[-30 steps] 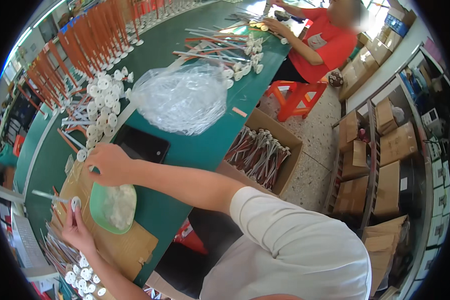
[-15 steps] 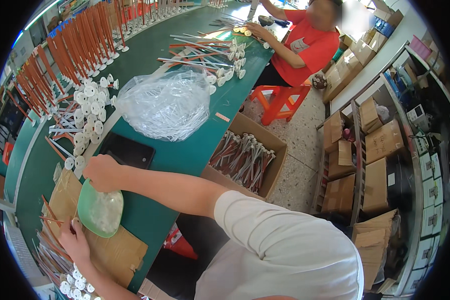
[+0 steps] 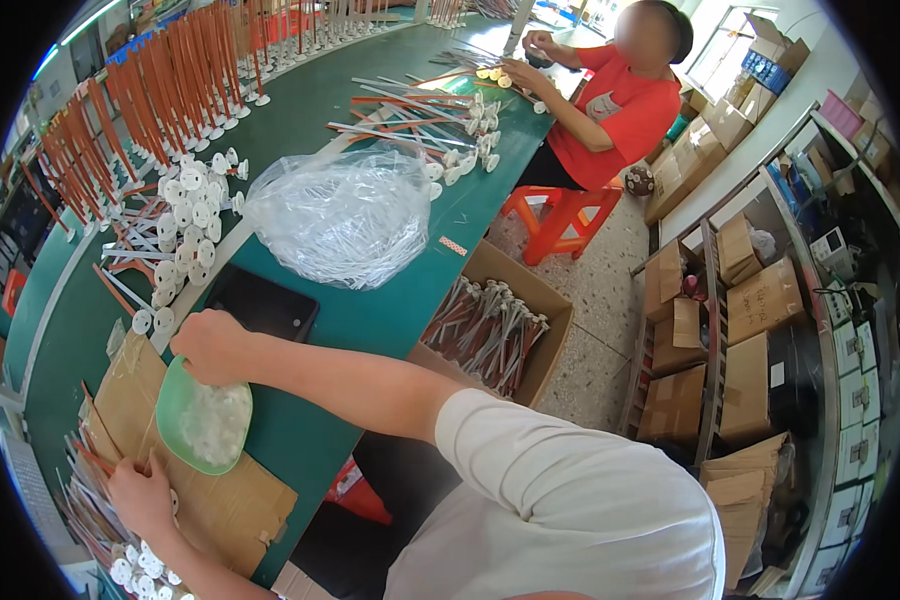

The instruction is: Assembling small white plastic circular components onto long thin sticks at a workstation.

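My right hand (image 3: 210,347) is closed in a fist over the far rim of a light green bowl (image 3: 167,415). Its fingertips are hidden, so what they pinch does not show. White, translucent material (image 3: 216,425) lies in the bowl, which sits partly on a flat cardboard sheet (image 3: 225,508). Left of the bowl, my left hand (image 3: 142,495) curls over a strip with a white disc end (image 3: 175,499); the disc shows beside the palm. A pile of grey and brown strips (image 3: 85,490) with white discs (image 3: 142,570) lies beside that hand and forearm.
Beyond the bowl are a black flat case (image 3: 262,302) and a clear plastic bag (image 3: 340,220) of thin pieces. Upright brown strips (image 3: 160,90) line the left. A carton of strips (image 3: 490,325) stands right of the table. A person in red (image 3: 610,110) works farther off.
My left hand has moved down toward me along the strip pile. My right hand stays at the bowl's rim. The other person's hands have come closer together, and the view has shifted slightly.
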A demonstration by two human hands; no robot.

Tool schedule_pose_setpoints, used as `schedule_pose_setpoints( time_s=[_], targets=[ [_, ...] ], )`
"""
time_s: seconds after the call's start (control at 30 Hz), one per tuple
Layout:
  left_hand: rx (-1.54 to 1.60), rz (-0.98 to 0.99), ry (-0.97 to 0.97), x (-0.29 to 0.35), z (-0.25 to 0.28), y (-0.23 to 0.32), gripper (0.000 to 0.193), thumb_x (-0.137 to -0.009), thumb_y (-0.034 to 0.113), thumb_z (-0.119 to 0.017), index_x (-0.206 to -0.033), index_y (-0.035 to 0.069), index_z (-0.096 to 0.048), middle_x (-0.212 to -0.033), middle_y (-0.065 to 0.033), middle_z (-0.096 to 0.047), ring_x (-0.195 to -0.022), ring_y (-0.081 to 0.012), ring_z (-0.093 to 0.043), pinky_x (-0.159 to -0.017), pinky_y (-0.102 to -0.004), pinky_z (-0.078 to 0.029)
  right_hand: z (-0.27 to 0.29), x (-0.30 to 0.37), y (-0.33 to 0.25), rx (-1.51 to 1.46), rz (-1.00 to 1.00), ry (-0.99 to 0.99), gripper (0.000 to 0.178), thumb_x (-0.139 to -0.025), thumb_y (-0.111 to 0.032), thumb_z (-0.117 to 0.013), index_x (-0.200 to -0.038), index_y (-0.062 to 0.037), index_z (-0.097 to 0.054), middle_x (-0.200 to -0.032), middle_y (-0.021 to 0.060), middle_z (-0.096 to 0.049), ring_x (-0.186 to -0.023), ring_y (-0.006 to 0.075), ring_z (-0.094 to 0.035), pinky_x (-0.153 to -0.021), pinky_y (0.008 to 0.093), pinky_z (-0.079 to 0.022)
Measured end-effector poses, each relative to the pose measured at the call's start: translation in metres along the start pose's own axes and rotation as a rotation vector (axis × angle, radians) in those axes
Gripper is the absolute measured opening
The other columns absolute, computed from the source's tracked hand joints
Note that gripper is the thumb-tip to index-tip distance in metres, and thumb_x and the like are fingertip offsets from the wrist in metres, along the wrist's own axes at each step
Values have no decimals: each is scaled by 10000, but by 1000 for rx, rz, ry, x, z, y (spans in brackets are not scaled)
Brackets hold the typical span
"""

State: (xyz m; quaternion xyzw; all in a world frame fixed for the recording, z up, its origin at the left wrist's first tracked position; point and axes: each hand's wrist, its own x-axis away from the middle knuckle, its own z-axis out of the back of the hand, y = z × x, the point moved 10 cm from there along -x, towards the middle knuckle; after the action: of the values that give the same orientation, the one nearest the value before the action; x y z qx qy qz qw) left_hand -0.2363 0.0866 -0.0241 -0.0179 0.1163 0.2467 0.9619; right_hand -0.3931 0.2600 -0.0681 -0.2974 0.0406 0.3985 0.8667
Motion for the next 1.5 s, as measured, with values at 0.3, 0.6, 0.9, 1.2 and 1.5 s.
schedule_pose_setpoints(
  time_s=[0.3,0.6,0.9,1.2,1.5],
  targets=[
    [876,-193,351,4,3,4,214,-956,151,-614,-1054,-16,-706,-1032,-165,-736,-968,-239,-701,-885,-350,-525,-14,-7,-12,105,22,-90,225,-788,-205,-615,-952,-97,-725,-925,167,-706,-890,354,-685,-796,489,-545],
    [1599,-134,66,-3,-66,36,279,-977,122,-596,-1222,-4,-638,-1188,-109,-652,-1086,-174,-603,-944,-308,-469,49,-14,-1,-173,45,362,124,-832,-107,-699,-930,-34,-716,-808,140,-711,-730,272,-707,-644,357,-538],
    [1655,-88,177,-12,-58,34,465,-950,193,-653,-1363,35,-507,-1123,-130,-650,-1056,-194,-622,-834,-331,-524,25,-98,-35,107,261,216,227,-799,-42,-655,-1010,-92,-722,-967,103,-702,-927,281,-682,-795,387,-549],
    [1420,-11,220,-8,-60,29,578,-900,85,-691,-1426,77,-453,-1122,-143,-653,-1048,-219,-637,-841,-345,-542,-21,-113,-46,289,262,-69,239,-852,-103,-670,-1090,-91,-673,-1026,88,-706,-1015,247,-679,-841,402,-545],
    [1303,-246,230,-1,-28,54,489,-990,154,-555,-1462,91,-447,-1168,-156,-681,-1020,-262,-681,-867,-358,-521,-3,-21,-61,-935,83,-112,145,-945,-89,-630,-1046,15,-631,-928,73,-699,-889,119,-658,-799,286,-530]
  ],
)
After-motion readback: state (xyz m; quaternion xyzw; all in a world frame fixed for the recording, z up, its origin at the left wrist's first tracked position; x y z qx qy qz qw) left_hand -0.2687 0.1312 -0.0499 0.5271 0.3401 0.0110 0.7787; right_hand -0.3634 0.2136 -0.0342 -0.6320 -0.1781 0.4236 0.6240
